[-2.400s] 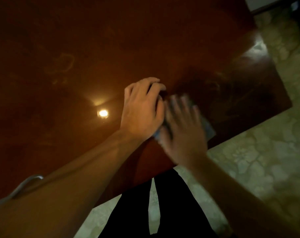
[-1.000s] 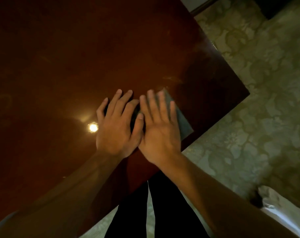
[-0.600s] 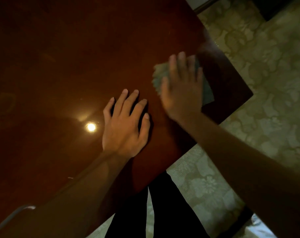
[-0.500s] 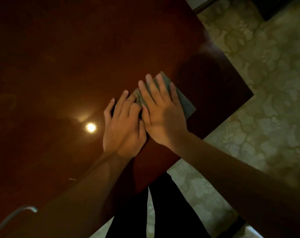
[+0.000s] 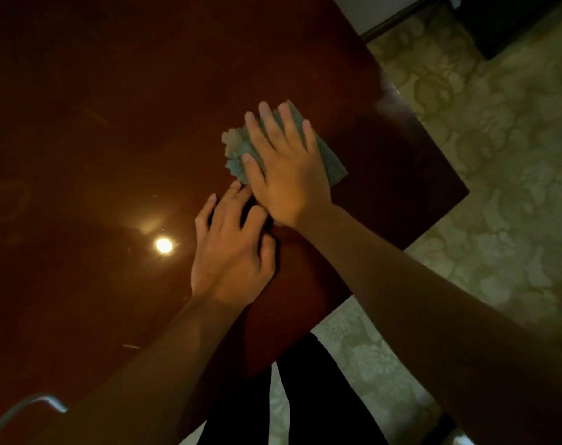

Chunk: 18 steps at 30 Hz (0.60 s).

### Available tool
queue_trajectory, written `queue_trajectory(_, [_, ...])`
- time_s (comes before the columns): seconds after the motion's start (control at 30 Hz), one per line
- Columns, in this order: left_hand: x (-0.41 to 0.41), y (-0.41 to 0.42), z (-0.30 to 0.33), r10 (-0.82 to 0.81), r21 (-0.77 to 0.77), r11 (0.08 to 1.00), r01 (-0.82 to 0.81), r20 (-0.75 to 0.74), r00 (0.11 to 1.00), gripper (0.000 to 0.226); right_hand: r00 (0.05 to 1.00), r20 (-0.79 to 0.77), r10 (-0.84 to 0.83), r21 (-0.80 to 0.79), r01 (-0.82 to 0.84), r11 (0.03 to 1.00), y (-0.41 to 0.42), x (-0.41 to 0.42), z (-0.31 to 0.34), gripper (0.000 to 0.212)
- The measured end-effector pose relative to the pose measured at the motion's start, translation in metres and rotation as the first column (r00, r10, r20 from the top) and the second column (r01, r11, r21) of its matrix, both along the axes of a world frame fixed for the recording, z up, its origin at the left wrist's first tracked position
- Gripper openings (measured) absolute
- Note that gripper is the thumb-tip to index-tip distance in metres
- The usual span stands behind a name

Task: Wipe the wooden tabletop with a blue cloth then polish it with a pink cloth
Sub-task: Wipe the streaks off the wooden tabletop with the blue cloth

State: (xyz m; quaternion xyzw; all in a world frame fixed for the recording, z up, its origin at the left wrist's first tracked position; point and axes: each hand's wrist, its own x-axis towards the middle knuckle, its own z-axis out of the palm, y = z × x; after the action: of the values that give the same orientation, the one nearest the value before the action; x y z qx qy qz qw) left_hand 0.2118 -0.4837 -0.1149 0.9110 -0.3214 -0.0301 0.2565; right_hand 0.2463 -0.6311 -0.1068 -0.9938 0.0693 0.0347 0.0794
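Note:
A dark glossy wooden tabletop (image 5: 119, 130) fills the left and middle of the head view. The blue cloth (image 5: 329, 157) lies bunched on it near the right corner. My right hand (image 5: 286, 168) presses flat on the cloth with fingers spread, covering most of it. My left hand (image 5: 231, 248) rests palm down on the bare wood just below and left of the cloth, its fingertips touching the heel of my right hand. No pink cloth is in view.
The table's corner (image 5: 462, 191) and near edge run diagonally to the right of my hands. Patterned light floor (image 5: 498, 155) lies beyond. A lamp reflection (image 5: 164, 245) glares on the wood. A metal bar (image 5: 25, 409) shows at bottom left. My dark trousers (image 5: 305, 396) are below.
My right hand has swept the blue cloth back and forth, out towards the corner, back beside my left hand, and now away from me again. My left hand has stayed planted.

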Motion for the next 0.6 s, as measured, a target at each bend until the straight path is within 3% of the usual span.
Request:
queue_trajectory(0.1, [0.0,0.0,0.0,0.02,-0.024,1.0,-0.02,-0.005,1.0,0.02,1.0,-0.027,0.011,-0.053,-0.012,0.999,-0.049,0.0,0.001,0.06])
queue_trajectory(0.23, [0.0,-0.002,0.002,0.029,-0.023,0.999,-0.029,-0.009,1.0,0.016,0.956,-0.026,-0.291,-0.015,0.291,0.957,-0.12,0.006,0.005,0.06])
queue_trajectory(0.33, [0.0,-0.003,0.004,0.034,0.005,0.999,-0.034,-0.005,0.999,0.017,0.939,-0.008,-0.343,-0.056,0.342,0.938,-0.105,0.012,0.003,0.061])
queue_trajectory(0.5, [0.0,-0.004,0.006,0.039,0.068,0.997,-0.04,0.01,0.999,0.024,1.0,0.009,0.005,-0.006,-0.005,1.0,-0.018,-0.013,-0.001,0.06])
queue_trajectory(0.6, [-0.001,-0.006,0.008,0.057,0.085,0.995,-0.057,0.009,0.998,0.024,0.981,-0.024,0.194,0.048,-0.193,0.98,-0.024,-0.023,0.0,0.059])
